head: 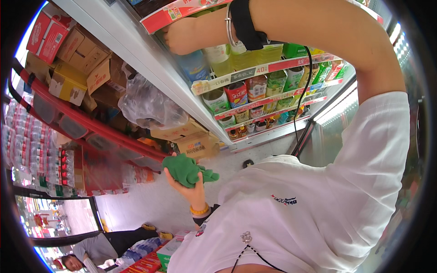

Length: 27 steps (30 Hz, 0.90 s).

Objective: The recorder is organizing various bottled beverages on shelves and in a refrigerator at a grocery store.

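My left hand [189,191] holds a bunched green cloth [182,169], fingers and thumb around it, in front of my white shirt. A yellow bracelet and a black band sit at that wrist. My right arm arches across the top of the view into an open drinks cooler. My right hand [181,36] is at the cooler's left side, by an upper shelf's red price strip [184,13] and above a bottle with blue liquid [194,66]. Its fingers are curled and partly hidden, so what they touch cannot be told. Bottles of yellow-green drink [218,58] stand beside it.
Lower shelves hold rows of bottles [256,88]. A black cable [300,99] hangs before them. To the left are cardboard boxes [82,47], a clear plastic bag [153,102], a red rail [102,131] and packed bottles [30,146]. Another person [99,249] is at lower left.
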Motion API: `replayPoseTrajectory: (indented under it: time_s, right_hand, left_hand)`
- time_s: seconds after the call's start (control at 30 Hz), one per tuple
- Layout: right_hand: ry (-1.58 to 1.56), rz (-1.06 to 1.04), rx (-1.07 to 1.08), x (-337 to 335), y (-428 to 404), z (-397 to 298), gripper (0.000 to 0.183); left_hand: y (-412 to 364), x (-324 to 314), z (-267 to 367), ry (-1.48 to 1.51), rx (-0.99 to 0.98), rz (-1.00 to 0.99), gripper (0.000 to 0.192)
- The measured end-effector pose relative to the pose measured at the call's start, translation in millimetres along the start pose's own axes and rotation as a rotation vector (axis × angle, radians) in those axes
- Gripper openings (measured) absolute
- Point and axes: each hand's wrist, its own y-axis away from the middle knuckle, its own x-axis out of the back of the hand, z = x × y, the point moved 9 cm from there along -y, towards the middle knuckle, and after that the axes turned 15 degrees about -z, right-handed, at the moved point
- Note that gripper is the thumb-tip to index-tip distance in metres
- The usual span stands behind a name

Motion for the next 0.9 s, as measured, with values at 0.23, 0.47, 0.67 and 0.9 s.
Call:
replayPoseTrajectory:
  time_s: [0.23,0.47,0.67,0.9]
  right_hand:
    - [0.077,0.326,-0.024,48,31,-15,0.024]
    - [-0.491,0.259,-0.244,59,115,4,0.033]
    - [-0.438,0.372,-0.528,39,149,23,0.045]
    - [-0.458,0.431,-0.538,50,134,16,0.046]
  left_hand:
    - [-1,-10,-3,0.085,0.004,-0.050,0.087]
    - [-4,-4,0,0.069,-0.037,0.005,0.088]
    - [-9,-12,-4,0.060,-0.053,-0.033,0.085]
    - [-14,-21,-6,0.060,-0.069,-0.095,0.086]
